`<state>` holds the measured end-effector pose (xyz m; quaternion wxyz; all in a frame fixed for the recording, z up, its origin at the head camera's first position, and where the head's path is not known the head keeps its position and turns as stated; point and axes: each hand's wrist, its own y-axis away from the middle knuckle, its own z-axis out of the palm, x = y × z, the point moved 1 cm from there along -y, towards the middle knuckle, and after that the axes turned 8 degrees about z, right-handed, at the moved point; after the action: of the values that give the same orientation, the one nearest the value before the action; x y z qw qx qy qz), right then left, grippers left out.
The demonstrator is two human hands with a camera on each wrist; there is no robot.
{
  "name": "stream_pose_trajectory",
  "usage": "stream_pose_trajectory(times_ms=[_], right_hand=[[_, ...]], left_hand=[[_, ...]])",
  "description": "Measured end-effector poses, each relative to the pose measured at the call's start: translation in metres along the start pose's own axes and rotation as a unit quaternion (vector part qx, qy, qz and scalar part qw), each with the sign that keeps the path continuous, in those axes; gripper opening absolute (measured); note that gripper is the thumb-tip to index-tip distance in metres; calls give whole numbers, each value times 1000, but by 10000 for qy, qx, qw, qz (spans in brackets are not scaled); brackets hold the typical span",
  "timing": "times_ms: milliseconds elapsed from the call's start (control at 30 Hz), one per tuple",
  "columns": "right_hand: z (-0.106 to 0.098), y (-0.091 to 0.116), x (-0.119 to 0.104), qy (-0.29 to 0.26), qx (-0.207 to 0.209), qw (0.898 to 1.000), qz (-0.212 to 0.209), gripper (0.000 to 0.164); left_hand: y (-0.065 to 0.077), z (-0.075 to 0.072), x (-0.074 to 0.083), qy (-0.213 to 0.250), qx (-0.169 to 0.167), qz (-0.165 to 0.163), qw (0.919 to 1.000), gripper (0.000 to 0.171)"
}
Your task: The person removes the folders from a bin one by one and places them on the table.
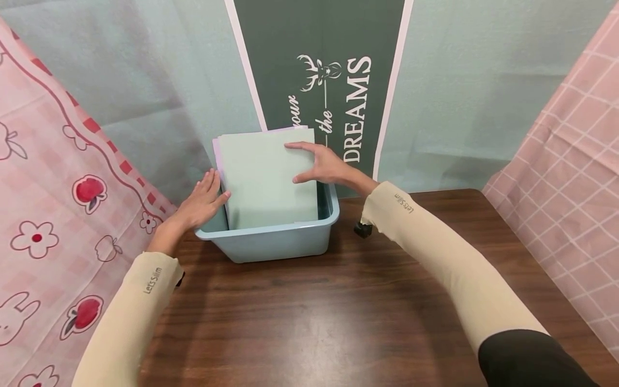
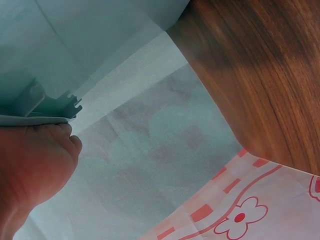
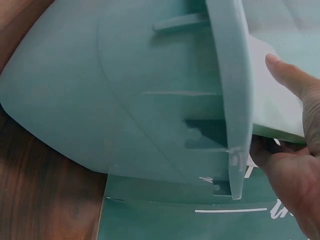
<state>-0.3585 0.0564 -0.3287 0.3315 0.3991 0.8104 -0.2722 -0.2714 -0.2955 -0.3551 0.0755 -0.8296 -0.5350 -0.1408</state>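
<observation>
A light blue plastic basin (image 1: 275, 244) stands at the back of the table, and in the right wrist view its rim (image 3: 232, 95) runs upright. Out of it rises a tall stack of paper sheets (image 1: 268, 177), pale green in front with lilac sheets (image 1: 216, 153) behind. My left hand (image 1: 200, 201) lies along the stack's left edge above the rim, fingers straight, thumb towards the front sheet. Across the stack's right edge my right hand (image 1: 324, 164) grips, thumb (image 3: 285, 72) over the front face. Some of its other fingers go past the edge, partly hidden.
The brown wooden table (image 1: 300, 317) extends in front of the basin. Behind it hangs a pale blue-green cloth (image 1: 450, 97) with a dark green printed panel (image 1: 271, 48). Pink patterned cloths (image 1: 53, 177) hang on both sides.
</observation>
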Motion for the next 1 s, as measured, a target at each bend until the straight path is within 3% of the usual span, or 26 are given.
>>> stream_pose_trajectory(times_ms=[267,467,1000], right_hand=[[8,4,-1,4,305,9995,-60,88],[12,6,0,-5,608,9980,188,89],[8,11,3,-645,1124,9910,344,87]], left_hand=[[1,1,0,4,36,-73,10000,87],[1,1,-2,32,24,-58,10000,87],[1,0,0,2,-13,-28,10000,79]])
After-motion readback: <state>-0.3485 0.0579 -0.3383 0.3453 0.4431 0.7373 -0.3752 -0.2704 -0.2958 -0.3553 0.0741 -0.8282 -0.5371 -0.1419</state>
